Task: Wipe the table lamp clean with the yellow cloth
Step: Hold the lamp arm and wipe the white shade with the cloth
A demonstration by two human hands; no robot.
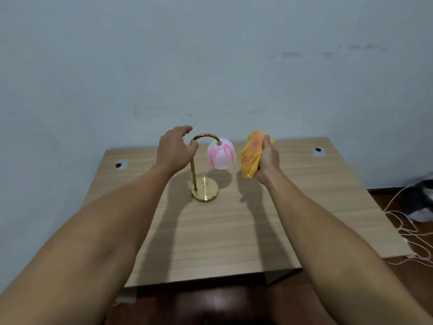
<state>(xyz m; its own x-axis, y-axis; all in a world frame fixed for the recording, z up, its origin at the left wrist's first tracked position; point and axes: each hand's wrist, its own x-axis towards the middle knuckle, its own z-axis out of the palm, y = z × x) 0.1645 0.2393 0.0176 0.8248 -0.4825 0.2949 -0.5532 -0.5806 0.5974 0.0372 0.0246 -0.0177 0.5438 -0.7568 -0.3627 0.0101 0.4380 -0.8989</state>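
A small table lamp stands near the middle of the wooden table point(234, 231). It has a round gold base point(206, 191), a thin gold curved stem and a white shade point(221, 153) streaked with pink marks. My left hand point(174, 150) is at the top of the stem's curve, fingers spread, thumb close to or touching the stem; I cannot tell whether it grips. My right hand point(268, 158) is just right of the shade and holds the bunched yellow cloth point(251, 153), which hangs a little apart from the shade.
The table stands against a pale wall. It has two cable holes, one at the back left point(121, 164) and one at the back right point(318, 151). White cords point(407, 228) and dark clutter lie on the floor to the right.
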